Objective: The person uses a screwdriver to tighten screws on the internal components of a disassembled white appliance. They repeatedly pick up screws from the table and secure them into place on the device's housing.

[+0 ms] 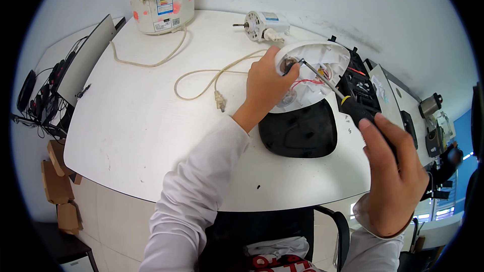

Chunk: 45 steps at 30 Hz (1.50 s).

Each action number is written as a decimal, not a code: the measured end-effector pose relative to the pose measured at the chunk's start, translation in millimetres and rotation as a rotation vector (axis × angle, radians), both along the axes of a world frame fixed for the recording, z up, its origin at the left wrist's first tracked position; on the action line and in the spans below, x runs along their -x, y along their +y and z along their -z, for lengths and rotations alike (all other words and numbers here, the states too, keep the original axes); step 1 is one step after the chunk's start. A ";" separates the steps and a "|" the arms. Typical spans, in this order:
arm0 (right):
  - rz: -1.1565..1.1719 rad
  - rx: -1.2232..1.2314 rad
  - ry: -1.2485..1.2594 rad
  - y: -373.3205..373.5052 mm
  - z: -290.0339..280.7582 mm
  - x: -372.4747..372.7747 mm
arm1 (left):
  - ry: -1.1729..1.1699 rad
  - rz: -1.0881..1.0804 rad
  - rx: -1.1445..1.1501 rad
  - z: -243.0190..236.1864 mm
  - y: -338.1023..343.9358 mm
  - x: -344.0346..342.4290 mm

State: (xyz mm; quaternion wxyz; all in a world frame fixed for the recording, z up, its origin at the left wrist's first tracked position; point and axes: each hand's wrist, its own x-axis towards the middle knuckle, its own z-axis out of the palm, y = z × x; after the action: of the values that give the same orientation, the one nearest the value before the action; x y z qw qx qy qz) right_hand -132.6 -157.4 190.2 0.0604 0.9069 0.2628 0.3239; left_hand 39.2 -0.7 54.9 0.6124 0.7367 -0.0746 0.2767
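Note:
An opened white plastic appliance housing lies toward the back right of the table, with red wires and small parts inside. My left hand is closed on its left side, thumb inside the rim. My right hand grips a screwdriver by its black handle with a yellow ring. The screwdriver's tip is inside the housing, close to my left thumb; what exactly it touches is too small to tell. A black curved cover lies in front of the housing. A beige cord with a plug runs off to the left.
Behind the housing sits an electric motor. A white rice cooker stands at the back left. An open black tool case is on the right, near small screws. A black chair is at the front edge.

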 end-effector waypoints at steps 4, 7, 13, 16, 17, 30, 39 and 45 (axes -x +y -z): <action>0.012 0.036 -0.073 -3.8 1.2 -4.4 | -0.001 -0.002 -0.016 -1.8 0.5 1.3; 0.023 -0.009 -0.102 -4.4 7.0 -7.3 | -0.028 -0.029 -0.015 -0.1 0.2 0.9; 0.110 -0.003 -0.060 -16.9 6.7 -9.5 | 0.013 -0.011 -0.010 -3.1 -1.4 2.8; 0.062 -0.027 -0.030 -19.7 4.7 -12.0 | 0.007 -0.018 -0.004 -1.3 -1.3 1.0; 0.006 -0.052 -0.035 -19.0 2.9 -13.3 | 0.002 -0.021 -0.001 -1.2 -1.1 0.7; -0.149 -0.135 -0.139 -18.3 15.0 -16.6 | -0.026 -0.031 -0.031 1.8 -0.6 -1.4; 0.033 -0.088 -0.124 -27.8 9.4 -17.2 | 0.009 -0.025 -0.010 -0.6 -3.2 -0.1; -0.048 -0.203 -0.041 -17.8 10.6 -9.9 | 0.008 -0.015 -0.003 1.3 -2.1 -0.4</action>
State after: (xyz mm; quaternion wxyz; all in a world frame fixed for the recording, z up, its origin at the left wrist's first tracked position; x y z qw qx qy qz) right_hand -122.8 -175.1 179.6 -0.0341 0.8949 0.2490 0.3689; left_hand 39.5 -2.8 53.6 0.6096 0.7392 -0.0668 0.2783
